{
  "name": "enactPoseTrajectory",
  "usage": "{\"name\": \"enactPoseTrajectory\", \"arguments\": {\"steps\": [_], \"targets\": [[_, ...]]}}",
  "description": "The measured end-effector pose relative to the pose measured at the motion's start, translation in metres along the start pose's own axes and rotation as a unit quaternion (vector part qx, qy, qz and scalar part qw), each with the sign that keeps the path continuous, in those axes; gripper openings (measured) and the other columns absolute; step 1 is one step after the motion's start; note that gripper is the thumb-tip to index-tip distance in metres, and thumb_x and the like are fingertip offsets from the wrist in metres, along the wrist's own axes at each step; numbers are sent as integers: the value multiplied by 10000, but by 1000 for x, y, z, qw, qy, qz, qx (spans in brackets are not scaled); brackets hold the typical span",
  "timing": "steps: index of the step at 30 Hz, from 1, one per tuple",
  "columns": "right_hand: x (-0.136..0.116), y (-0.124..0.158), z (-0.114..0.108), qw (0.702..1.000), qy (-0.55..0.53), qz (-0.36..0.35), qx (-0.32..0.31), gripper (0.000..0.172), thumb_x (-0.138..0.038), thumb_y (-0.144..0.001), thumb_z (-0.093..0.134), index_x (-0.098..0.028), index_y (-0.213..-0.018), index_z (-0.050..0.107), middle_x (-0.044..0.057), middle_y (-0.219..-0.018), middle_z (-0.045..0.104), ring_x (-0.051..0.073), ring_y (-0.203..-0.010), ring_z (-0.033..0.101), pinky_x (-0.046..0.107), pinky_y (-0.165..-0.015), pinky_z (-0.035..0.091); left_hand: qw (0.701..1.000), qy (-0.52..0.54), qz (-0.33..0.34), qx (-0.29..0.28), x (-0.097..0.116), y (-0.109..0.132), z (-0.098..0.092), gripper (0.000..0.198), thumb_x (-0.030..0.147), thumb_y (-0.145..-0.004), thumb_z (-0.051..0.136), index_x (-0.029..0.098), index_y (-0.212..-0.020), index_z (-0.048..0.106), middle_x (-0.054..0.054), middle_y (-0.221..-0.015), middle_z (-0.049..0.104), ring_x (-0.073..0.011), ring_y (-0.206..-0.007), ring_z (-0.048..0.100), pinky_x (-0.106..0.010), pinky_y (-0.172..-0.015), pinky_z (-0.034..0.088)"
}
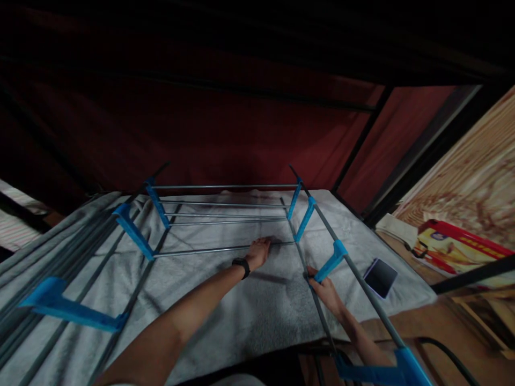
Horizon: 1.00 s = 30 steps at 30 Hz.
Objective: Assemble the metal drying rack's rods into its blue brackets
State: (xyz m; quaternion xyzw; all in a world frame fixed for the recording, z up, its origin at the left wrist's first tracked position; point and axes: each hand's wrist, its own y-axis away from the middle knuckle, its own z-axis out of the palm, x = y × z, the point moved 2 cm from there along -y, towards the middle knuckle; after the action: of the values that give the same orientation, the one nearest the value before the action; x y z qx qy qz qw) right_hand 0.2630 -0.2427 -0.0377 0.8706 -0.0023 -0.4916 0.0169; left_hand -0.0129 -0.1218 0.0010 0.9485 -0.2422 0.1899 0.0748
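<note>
A rack frame of grey metal tubes and blue plastic brackets lies across a grey blanket (pixel 249 300). My left hand (pixel 258 253), with a black band on the wrist, is closed on a thin cross rod (pixel 209 250) close to its right end. Farther right, my right hand (pixel 325 292) is closed around the lower end of a blue bracket (pixel 332 262), where it meets the inner right tube (pixel 319 311). Several more cross rods (pixel 225 204) span the frame beyond my hands. My palms hide part of the grip on each side.
Several loose grey tubes (pixel 72 252) lie along the blanket's left side. A phone-like dark flat device (pixel 380 277) rests on the blanket at right. Beyond it are a red and yellow package (pixel 454 246) and a dark bed-like frame post (pixel 362 142). Red cloth (pixel 225 128) hangs behind.
</note>
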Motion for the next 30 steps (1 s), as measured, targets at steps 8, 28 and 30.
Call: {"name": "enactPoseTrajectory", "arguments": {"steps": [8, 28, 30], "targets": [[4, 6, 10, 987, -123, 62, 77, 511, -547, -713, 725, -181, -1043, 859, 161, -1239, 791, 409, -1310, 652, 580, -1206, 422, 998, -51, -32, -34, -10, -33, 17, 431, 91, -1011, 401, 177, -1341, 664, -167, -1520, 579, -318, -1421, 514, -504, -1173, 441], [4, 7, 10, 985, -136, 75, 72, 377, -452, -717, 744, -272, -1033, 843, 117, -1214, 801, 419, -1341, 632, 609, -1227, 391, 990, 142, 13, 15, -31, -49, 32, 507, -57, -827, 479, 142, -1252, 673, -127, -1247, 731, -234, -1196, 661, -373, -1093, 504], [6, 7, 10, 985, -138, 77, 71, 382, -458, -714, 750, -277, -1038, 841, 113, -1226, 799, 414, -1341, 633, 609, -1234, 381, 990, 144, 8, 6, -31, -49, 29, 456, -63, -823, 480, 135, -1172, 697, -131, -1227, 729, -240, -1187, 660, -373, -1089, 503]]}}
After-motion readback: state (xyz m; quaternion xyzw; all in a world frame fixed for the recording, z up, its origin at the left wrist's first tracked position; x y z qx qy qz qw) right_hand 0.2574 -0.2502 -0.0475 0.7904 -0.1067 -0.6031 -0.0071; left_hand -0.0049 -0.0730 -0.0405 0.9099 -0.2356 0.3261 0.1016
